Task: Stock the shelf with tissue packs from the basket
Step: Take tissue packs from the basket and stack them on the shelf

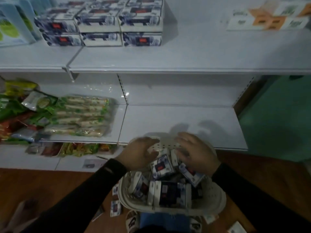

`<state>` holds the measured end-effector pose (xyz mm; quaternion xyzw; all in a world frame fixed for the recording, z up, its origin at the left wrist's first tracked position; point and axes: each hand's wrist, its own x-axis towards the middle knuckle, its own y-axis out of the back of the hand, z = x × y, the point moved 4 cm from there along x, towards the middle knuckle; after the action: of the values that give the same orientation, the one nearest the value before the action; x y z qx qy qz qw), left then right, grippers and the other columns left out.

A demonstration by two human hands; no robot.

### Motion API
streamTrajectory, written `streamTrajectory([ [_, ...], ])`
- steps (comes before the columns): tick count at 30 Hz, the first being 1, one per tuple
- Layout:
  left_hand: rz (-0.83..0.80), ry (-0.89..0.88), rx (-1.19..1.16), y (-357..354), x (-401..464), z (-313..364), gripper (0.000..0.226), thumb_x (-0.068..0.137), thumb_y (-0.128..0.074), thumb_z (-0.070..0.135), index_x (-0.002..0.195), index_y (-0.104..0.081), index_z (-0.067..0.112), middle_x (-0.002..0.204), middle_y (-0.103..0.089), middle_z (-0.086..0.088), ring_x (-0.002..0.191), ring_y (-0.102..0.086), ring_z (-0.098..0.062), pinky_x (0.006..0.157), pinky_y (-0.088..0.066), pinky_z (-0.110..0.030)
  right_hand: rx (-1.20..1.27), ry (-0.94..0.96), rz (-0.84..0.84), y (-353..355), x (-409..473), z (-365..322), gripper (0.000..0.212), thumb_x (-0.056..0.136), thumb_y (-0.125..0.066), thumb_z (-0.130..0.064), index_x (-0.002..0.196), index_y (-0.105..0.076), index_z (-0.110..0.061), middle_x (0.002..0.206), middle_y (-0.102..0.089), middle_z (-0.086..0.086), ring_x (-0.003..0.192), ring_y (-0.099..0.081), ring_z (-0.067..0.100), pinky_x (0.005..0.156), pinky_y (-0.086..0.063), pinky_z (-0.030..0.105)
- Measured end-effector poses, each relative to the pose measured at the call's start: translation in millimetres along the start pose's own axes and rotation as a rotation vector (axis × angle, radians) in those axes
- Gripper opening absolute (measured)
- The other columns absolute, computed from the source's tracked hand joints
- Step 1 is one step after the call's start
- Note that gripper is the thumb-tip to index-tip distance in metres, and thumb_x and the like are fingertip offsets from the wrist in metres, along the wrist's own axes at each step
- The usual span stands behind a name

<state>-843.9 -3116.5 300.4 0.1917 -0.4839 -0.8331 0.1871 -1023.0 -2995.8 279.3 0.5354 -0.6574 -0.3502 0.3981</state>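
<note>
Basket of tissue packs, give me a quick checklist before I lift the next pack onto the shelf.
1. Basket holds tissue packs: ok.
2. Bare space on the middle shelf just behind the basket: ok.
3. Left hand over the packs, fingers relaxed, holding nothing: ok.
4. Right hand gripping a pack: cannot tell, blurred.
5. No packs dropped: not ok, loose packs on the floor left of the basket.

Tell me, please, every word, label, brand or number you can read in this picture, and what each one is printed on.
None can be read.
Tissue packs in the basket: red label, print too blurred.
Stacked boxes on the upper shelf: red labels, blurred.
Orange and white boxes, upper right: dark marks, unreadable.
Green snack bags, left: print too small.
</note>
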Motion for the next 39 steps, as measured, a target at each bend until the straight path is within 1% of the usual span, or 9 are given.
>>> streamTrajectory([
  [7, -0.438, 0.160, 0.086, -129, -1, -21, 0.056, 0.094, -0.049, 0.048, 0.143, -0.042, 0.021, 0.122, -0.060, -0.012, 0.114, -0.055, -0.028, 0.097, -0.043, -0.038, 0.041, -0.292, -0.566, -96, -78, 30, 0.057, 0.100, -0.035, -0.053, 0.146, -0.039, -0.019, 0.153, -0.034, 0.002, 0.137, -0.038, 0.023, 0.110, -0.034, 0.032],
  [13, -0.462, 0.292, 0.104, -184, -9, -29, 0.055, 0.092, -0.051, 0.052, 0.131, -0.048, 0.014, 0.119, -0.061, -0.011, 0.106, -0.058, -0.027, 0.082, -0.044, -0.031, 0.185, -0.507, -0.702, -114, -104, 33, 0.051, 0.105, -0.033, -0.042, 0.151, -0.032, -0.022, 0.154, -0.033, 0.003, 0.137, -0.037, 0.019, 0.109, -0.034, 0.030],
  [16, -0.420, 0.289, 0.034, -184, -8, -25, 0.050, 0.090, -0.057, 0.046, 0.125, -0.047, 0.012, 0.117, -0.059, -0.013, 0.102, -0.058, -0.027, 0.076, -0.044, -0.031, 0.284, -0.599, -0.680, -111, -102, 33, 0.047, 0.104, -0.037, -0.041, 0.145, -0.042, -0.018, 0.148, -0.041, 0.000, 0.137, -0.038, 0.021, 0.106, -0.033, 0.029],
  [19, -0.347, 0.216, -0.066, -144, 3, -7, 0.035, 0.088, -0.063, 0.039, 0.107, -0.047, 0.014, 0.100, -0.058, -0.008, 0.087, -0.056, -0.024, 0.068, -0.040, -0.030, 0.440, -0.744, -0.507, -95, -84, 33, 0.039, 0.104, -0.037, -0.041, 0.125, -0.052, -0.012, 0.123, -0.057, 0.008, 0.114, -0.057, 0.025, 0.082, -0.044, 0.028],
  [23, -0.026, -0.127, 0.085, -55, 17, 22, 0.026, 0.084, -0.048, 0.020, 0.109, -0.046, 0.014, 0.109, -0.055, -0.009, 0.080, -0.054, -0.029, 0.061, -0.038, -0.031, 0.780, -0.862, -0.287, -57, -38, 31, 0.031, 0.104, -0.045, -0.029, 0.130, -0.052, -0.014, 0.127, -0.057, 0.002, 0.096, -0.059, 0.018, 0.067, -0.048, 0.016],
  [26, 0.141, -0.276, 0.107, -2, 14, 28, 0.036, 0.076, -0.042, 0.012, 0.111, -0.043, 0.021, 0.129, -0.051, -0.010, 0.089, -0.061, -0.032, 0.063, -0.050, -0.032, 1.184, -0.844, -0.164, -18, 0, 14, 0.039, 0.097, -0.056, -0.038, 0.123, -0.063, -0.009, 0.122, -0.067, 0.011, 0.108, -0.065, 0.032, 0.087, -0.056, 0.043],
  [31, 0.298, -0.160, -0.264, 59, -5, 26, 0.052, 0.079, -0.072, 0.014, 0.113, -0.042, 0.040, 0.144, -0.035, 0.008, 0.115, -0.055, -0.012, 0.088, -0.050, -0.023, 1.329, -0.716, 0.104, 41, 41, -9, 0.032, 0.091, -0.068, -0.024, 0.122, -0.061, -0.016, 0.117, -0.069, 0.010, 0.105, -0.068, 0.029, 0.095, -0.053, 0.050],
  [34, 0.292, -0.067, -0.547, 85, -17, 27, 0.049, 0.078, -0.080, 0.021, 0.106, -0.046, 0.042, 0.116, -0.053, 0.022, 0.090, -0.063, -0.013, 0.081, -0.055, -0.027, 1.353, -0.588, 0.133, 74, 53, -38, 0.026, 0.093, -0.064, -0.017, 0.119, -0.061, -0.015, 0.107, -0.072, 0.010, 0.091, -0.071, 0.026, 0.072, -0.057, 0.037],
  [39, 0.395, -0.050, -0.696, 136, -31, 32, 0.041, 0.076, -0.080, 0.007, 0.100, -0.049, 0.019, 0.094, -0.065, 0.016, 0.066, -0.061, -0.009, 0.062, -0.049, -0.023, 1.229, -0.406, 0.101, 117, 71, -80, 0.025, 0.094, -0.062, -0.020, 0.119, -0.059, -0.015, 0.108, -0.071, 0.015, 0.089, -0.071, 0.025, 0.068, -0.056, 0.032],
])
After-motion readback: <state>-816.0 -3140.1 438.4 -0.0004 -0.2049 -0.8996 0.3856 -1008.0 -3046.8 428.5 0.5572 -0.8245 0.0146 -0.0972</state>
